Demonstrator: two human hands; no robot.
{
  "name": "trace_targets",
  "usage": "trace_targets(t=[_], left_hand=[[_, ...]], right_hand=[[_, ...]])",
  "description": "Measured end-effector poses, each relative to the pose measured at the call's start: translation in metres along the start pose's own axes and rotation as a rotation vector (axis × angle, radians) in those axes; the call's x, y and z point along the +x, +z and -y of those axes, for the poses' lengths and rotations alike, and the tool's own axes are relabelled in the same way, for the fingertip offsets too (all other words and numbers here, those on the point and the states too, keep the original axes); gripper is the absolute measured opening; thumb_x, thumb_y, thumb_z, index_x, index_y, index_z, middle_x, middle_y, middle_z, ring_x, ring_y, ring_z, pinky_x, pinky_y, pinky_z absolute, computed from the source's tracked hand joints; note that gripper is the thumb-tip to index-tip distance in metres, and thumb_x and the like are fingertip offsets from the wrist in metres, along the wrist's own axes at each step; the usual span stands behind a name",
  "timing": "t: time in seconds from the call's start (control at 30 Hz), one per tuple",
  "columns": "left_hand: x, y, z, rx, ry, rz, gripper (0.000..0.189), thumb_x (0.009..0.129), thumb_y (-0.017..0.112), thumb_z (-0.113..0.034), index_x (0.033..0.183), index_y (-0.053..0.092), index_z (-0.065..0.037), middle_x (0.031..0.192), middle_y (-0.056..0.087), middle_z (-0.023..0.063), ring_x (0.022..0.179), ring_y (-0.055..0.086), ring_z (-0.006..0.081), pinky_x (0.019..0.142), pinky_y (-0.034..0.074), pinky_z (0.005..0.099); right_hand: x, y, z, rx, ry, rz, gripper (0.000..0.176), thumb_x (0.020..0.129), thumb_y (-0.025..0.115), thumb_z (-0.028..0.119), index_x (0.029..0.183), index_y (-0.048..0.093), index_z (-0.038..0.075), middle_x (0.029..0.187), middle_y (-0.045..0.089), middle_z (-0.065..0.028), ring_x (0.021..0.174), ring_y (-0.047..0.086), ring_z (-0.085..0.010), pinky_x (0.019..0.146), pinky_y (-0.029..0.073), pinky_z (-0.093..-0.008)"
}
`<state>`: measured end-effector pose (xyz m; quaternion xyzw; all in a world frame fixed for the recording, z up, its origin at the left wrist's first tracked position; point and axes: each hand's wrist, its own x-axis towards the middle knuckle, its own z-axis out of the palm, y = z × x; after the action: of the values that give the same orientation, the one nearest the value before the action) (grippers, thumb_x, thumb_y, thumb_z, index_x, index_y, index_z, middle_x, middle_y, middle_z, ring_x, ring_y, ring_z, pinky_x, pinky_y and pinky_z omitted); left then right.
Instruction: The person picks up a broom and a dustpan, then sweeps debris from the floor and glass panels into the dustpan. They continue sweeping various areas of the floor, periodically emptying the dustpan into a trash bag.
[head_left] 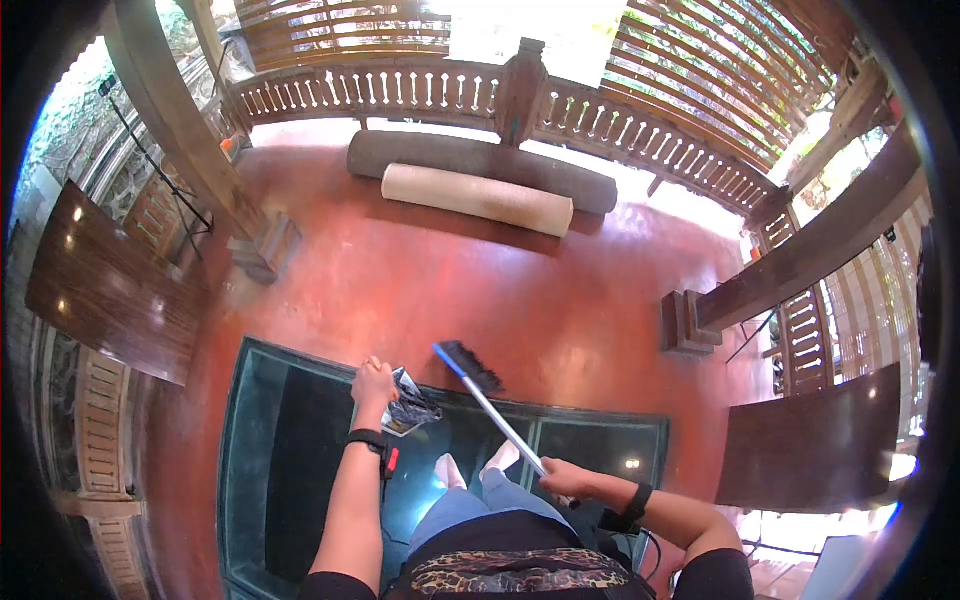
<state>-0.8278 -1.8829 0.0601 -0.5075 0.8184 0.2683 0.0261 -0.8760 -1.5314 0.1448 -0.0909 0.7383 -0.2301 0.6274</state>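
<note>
Gripping the brush with the right hand and what seems a pan with the left hand, it's best to sweep low and gently.

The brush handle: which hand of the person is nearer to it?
Right. The right hand grips the brush handle directly; the left hand is apart from it, to the left of the bristles.
</note>
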Motion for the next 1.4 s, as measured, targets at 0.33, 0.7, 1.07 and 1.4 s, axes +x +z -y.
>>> trace_targets(t=[0.33,0.7,1.07,1.4], left_hand=[[-0.005,0.008,-0.018,-0.07,-0.015,0.005,0.033,0.069,0.04,-0.028,0.084,0.053,-0.002,0.082,0.058,0.0195,0.079,0.056,0.0341,0.071,0.043,0.0423],[-0.027,-0.004,-0.006,-0.069,0.101,-0.01,0.034,0.068,0.04,-0.028,0.083,0.052,0.0,0.08,0.057,0.0209,0.08,0.054,0.0353,0.073,0.041,0.0421],[-0.026,-0.002,0.002,-0.049,0.107,0.016,0.036,0.069,0.039,-0.029,0.084,0.052,0.001,0.083,0.057,0.0213,0.081,0.054,0.0361,0.074,0.041,0.0425],[-0.034,-0.004,0.011,-0.093,0.107,0.021,0.034,0.07,0.038,-0.029,0.083,0.052,-0.001,0.082,0.057,0.0195,0.081,0.054,0.0354,0.073,0.041,0.0422]], right_hand=[[-0.049,-0.02,-0.012,0.649,-0.029,0.223,0.037,0.074,0.049,0.005,0.11,0.044,0.004,0.062,0.042,0.0027,0.043,0.037,-0.0033,0.033,0.029,-0.0162],[-0.049,0.002,-0.07,0.148,0.055,-0.377,0.019,0.069,0.049,0.009,0.083,0.047,-0.003,0.06,0.05,-0.0081,0.05,0.051,-0.0174,0.042,0.04,-0.0295],[-0.024,0.045,-0.036,0.246,0.084,-0.2,0.026,0.068,0.049,0.012,0.084,0.043,-0.007,0.065,0.05,-0.0111,0.055,0.053,-0.0181,0.043,0.042,-0.0313],[-0.025,0.062,0.007,0.523,-0.027,0.113,0.02,0.069,0.048,0.008,0.088,0.044,0.001,0.06,0.043,-0.0007,0.045,0.042,-0.0088,0.037,0.036,-0.0241]])
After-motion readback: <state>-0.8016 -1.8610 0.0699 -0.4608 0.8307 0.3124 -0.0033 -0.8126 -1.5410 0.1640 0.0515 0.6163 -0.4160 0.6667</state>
